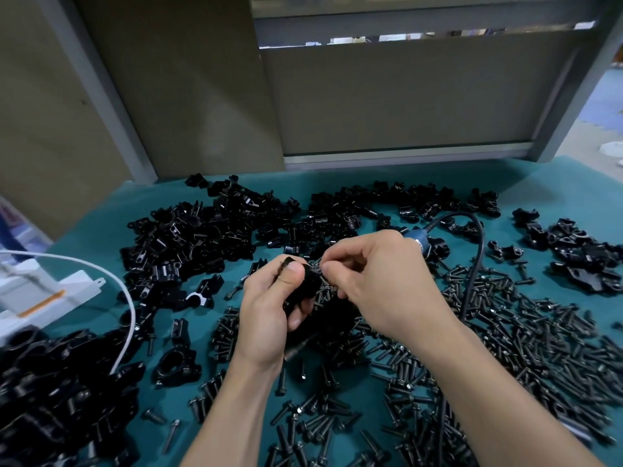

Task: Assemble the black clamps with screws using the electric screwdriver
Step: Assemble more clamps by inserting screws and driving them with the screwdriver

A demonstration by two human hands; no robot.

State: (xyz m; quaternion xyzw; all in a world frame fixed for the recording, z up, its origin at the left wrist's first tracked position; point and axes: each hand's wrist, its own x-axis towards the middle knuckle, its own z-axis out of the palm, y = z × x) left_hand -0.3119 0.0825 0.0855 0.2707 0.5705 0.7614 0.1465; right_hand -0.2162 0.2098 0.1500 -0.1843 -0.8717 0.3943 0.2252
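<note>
Grips 1 black clamp (305, 284) in the left hand (266, 311), thumb across its top and fingers curled beneath, above the middle of the teal mat (296, 188). Pinches a small dark part (322, 266), too blurred to name, against the clamp's upper edge with the right hand (381, 281). Has the electric screwdriver (416, 239) lying on the mat just behind the right knuckles, black cable (476, 264) looping rightward. Works between 2 heaps: loose clamps (209, 230) beyond, screws (522, 332) nearer and rightward. Shows a white cable (128, 298) at left.
</note>
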